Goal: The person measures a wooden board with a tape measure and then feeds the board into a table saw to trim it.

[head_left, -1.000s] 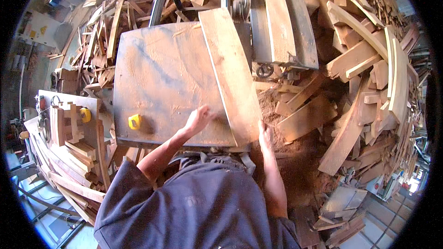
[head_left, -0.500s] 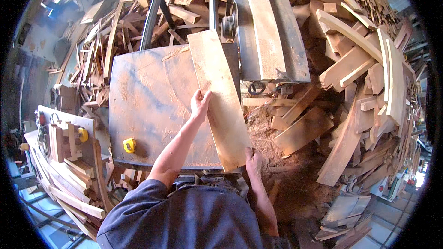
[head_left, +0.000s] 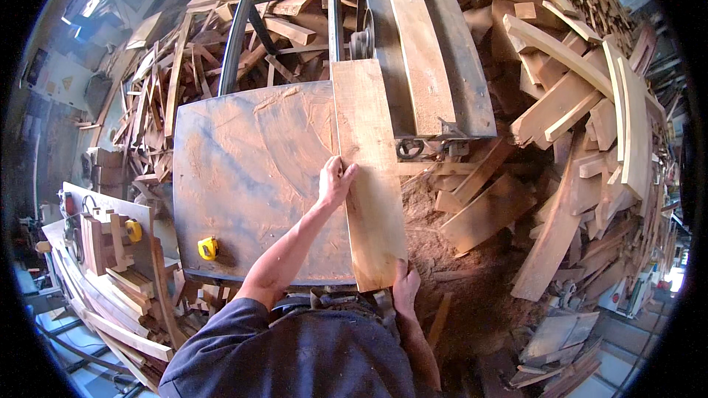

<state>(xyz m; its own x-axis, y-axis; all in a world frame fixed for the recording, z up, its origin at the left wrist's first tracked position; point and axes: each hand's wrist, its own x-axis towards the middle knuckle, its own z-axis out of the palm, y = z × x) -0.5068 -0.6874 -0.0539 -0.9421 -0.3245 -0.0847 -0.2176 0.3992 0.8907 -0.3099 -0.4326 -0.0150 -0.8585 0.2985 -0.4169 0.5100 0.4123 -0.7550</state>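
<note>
A wide light-brown wooden board (head_left: 369, 133) lies lengthwise along the right edge of a dusty metal machine table (head_left: 243, 184). My left hand (head_left: 337, 181) grips the board's left edge about halfway along, with the thumb over its top face. At the near right corner my right hand (head_left: 405, 284) holds the board, thumb on top and the other fingers mostly hidden. Beyond the board's far right end, another long plank (head_left: 420, 51) rests on a second metal table (head_left: 472, 81).
A yellow tape measure (head_left: 208, 248) lies on the near left of the table. Two dark metal rails (head_left: 240, 37) reach away from its far side. Heaped offcuts (head_left: 560, 103) and sawdust (head_left: 472, 287) lie to the right. More boards (head_left: 110, 295) are stacked at the left.
The board has turned from a slant to nearly straight ahead, its far end swinging right. Both hands have stayed on it and moved slightly right and nearer.
</note>
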